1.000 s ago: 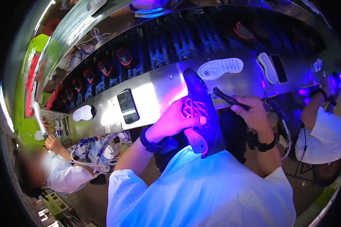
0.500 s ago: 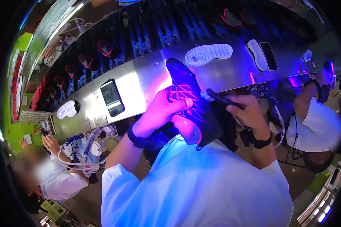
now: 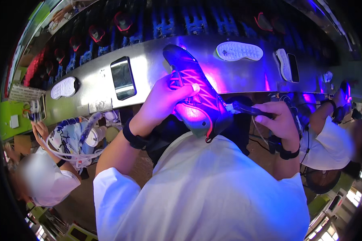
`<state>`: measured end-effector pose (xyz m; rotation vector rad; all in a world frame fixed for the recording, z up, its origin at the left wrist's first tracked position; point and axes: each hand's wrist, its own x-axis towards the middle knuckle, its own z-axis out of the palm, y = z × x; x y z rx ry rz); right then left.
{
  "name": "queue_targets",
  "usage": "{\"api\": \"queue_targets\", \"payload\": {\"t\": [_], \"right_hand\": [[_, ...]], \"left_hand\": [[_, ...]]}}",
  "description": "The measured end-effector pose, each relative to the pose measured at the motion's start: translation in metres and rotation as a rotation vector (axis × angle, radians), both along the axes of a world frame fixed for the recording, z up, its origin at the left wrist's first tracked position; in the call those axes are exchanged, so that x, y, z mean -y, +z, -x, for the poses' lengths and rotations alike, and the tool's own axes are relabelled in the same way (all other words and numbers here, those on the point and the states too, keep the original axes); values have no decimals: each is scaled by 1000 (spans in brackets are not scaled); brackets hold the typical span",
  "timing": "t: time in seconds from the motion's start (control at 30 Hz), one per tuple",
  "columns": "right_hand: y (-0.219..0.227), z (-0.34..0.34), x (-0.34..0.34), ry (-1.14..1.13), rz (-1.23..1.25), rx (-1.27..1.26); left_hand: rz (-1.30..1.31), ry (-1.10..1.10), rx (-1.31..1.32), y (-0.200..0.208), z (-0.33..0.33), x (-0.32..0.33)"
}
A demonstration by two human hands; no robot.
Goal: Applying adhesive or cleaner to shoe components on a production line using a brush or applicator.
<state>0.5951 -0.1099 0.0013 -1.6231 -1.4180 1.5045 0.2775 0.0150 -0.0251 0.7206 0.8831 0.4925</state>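
Shoe (image 3: 195, 94) heel hidden behind left hand (image 3: 163, 102).

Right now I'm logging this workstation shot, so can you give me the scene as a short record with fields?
left hand: grips a dark shoe lit pink and purple
right hand: holds a dark pen-shaped tool, tip at the shoe's side
bench: shiny metal, bearing a phone and white soles
others: a co-worker on each side
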Motion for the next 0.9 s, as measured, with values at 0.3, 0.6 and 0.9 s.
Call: {"api": "queue_targets", "payload": {"t": [0.3,0.6,0.9], "right_hand": [[-2,2,5,-3,-179,149],[19,-14,-16,-36,-326,246],[21,-33,-45,12,-491,328]], "left_hand": [[182,55,38,-3,-3,0],[446,26,281,-18,-21,5],[1117,69,538,-7,-36,6]]}}
